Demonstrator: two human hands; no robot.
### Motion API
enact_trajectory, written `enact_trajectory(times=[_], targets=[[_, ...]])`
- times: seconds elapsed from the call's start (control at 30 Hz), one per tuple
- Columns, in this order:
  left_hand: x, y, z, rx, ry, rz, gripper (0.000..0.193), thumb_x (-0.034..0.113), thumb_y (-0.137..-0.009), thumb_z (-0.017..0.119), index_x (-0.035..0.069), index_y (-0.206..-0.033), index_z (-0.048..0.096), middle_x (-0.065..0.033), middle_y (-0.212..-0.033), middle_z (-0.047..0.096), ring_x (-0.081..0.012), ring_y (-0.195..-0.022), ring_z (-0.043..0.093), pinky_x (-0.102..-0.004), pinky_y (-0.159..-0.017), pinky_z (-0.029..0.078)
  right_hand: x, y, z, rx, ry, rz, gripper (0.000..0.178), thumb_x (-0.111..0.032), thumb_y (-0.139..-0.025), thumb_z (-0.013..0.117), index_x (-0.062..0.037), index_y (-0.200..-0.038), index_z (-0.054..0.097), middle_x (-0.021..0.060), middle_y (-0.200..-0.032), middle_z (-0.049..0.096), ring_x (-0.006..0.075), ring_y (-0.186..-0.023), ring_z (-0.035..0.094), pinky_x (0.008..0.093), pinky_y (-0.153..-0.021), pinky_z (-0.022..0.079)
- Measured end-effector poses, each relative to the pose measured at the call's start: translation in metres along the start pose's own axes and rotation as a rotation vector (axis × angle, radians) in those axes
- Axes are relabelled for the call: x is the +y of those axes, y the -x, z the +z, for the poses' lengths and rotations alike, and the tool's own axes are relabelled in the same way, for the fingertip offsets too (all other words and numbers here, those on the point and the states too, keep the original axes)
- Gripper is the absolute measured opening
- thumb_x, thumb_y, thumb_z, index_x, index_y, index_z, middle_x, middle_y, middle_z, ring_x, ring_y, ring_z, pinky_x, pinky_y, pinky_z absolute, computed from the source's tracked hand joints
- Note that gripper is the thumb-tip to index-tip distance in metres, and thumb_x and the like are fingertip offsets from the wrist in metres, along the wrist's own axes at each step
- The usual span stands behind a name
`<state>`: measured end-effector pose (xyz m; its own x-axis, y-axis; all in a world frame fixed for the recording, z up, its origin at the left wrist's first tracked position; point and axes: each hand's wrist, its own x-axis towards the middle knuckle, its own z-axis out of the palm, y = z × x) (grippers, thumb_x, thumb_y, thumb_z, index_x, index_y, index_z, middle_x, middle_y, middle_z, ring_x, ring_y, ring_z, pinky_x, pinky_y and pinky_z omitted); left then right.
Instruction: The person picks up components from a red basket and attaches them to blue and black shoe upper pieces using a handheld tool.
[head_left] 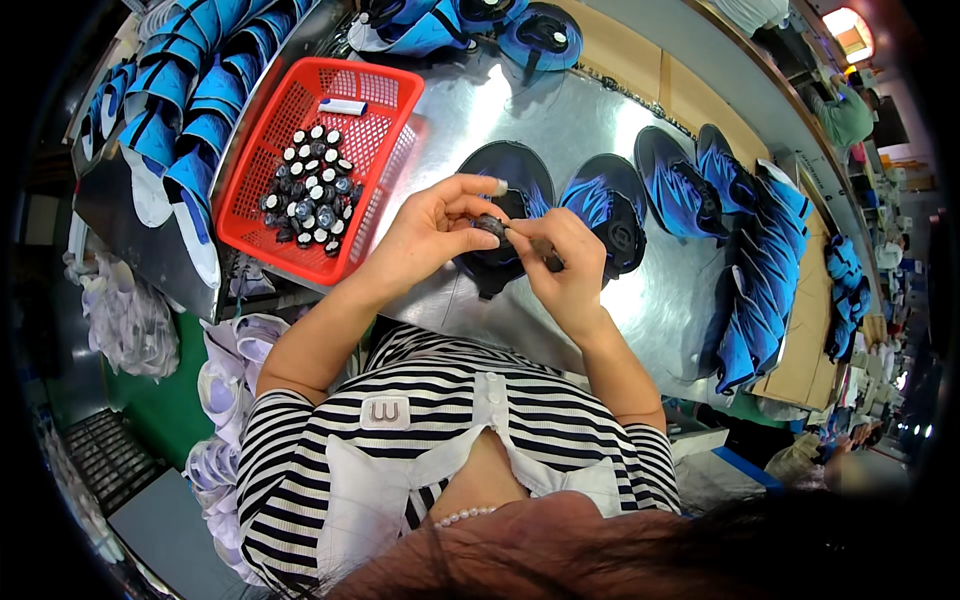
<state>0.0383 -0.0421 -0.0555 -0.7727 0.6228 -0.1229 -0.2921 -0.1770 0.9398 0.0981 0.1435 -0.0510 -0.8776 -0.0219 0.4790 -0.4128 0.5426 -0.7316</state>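
Note:
In front of me my left hand [430, 230] pinches a small dark round dial [490, 225] between thumb and fingers. A whitish wrap shows at the tip of one of its fingers. My right hand [568, 265] is closed against the dial's right side, gripping a dark-handled tool [547, 255] whose tip I cannot make out. Just beyond and partly behind my hands lies a black and blue shoe upper [505, 160]. A second upper [610, 180] with a round dial lies to its right.
At the left, a red plastic basket [262, 130] holds several black and white dials and a white tube. More uppers [680, 185] lie to the right, beside a blue stack [765, 290]. Blue pieces [190, 100] are stacked at far left. The metal table [450, 110] ends near my body.

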Motion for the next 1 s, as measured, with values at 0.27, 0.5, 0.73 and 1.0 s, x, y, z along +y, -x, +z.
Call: enact_trajectory(times=[0.27,0.5,0.73,1.0], targets=[[0.006,0.009,-0.017,0.081,-1.092,0.588,0.073,0.0,-0.076,0.069,0.006,-0.139,0.034,-0.0155,-0.12,0.059,-0.0238,-0.104,0.059,-0.0348,-0.088,0.047,0.008,0.0,0.003,0.017,-0.086,0.073,0.031,-0.006,-0.076,0.076,-0.0023,-0.104,0.062,0.0086,-0.083,0.065,0.0183,-0.069,0.062,0.0261,-0.065,0.049],[0.006,0.014,-0.004,-0.067,-0.698,0.525,0.018,0.001,-0.084,0.062,0.002,-0.102,0.063,-0.0075,-0.086,0.067,-0.0198,-0.078,0.064,-0.0281,-0.074,0.049,0.029,0.002,0.024,0.112,-1.218,0.827,0.019,-0.009,-0.091,0.063,-0.0011,-0.104,0.053,0.0059,-0.079,0.056,0.0114,-0.065,0.05,0.0256,-0.056,0.04],[0.019,-0.009,0.018,-0.061,0.082,-0.017,0.009,0.011,-0.092,0.06,0.003,-0.089,0.058,-0.0022,-0.074,0.06,-0.0067,-0.062,0.053,-0.0212,-0.062,0.041,0.022,0.003,0.0,0.193,-1.111,0.681,0.022,-0.008,-0.091,0.062,0.0008,-0.109,0.054,0.0112,-0.084,0.063,0.013,-0.069,0.056,0.0254,-0.06,0.043],[0.006,-0.015,0.031,0.183,-0.798,0.604,0.014,0.006,-0.081,0.064,0.004,-0.07,0.056,0.0013,-0.051,0.045,-0.0116,-0.059,0.045,-0.0294,-0.069,0.038,0.025,0.004,-0.013,0.227,-1.153,0.647,0.016,-0.008,-0.091,0.061,-0.0009,-0.104,0.055,0.0119,-0.082,0.064,0.0149,-0.067,0.057,0.0262,-0.061,0.043]])
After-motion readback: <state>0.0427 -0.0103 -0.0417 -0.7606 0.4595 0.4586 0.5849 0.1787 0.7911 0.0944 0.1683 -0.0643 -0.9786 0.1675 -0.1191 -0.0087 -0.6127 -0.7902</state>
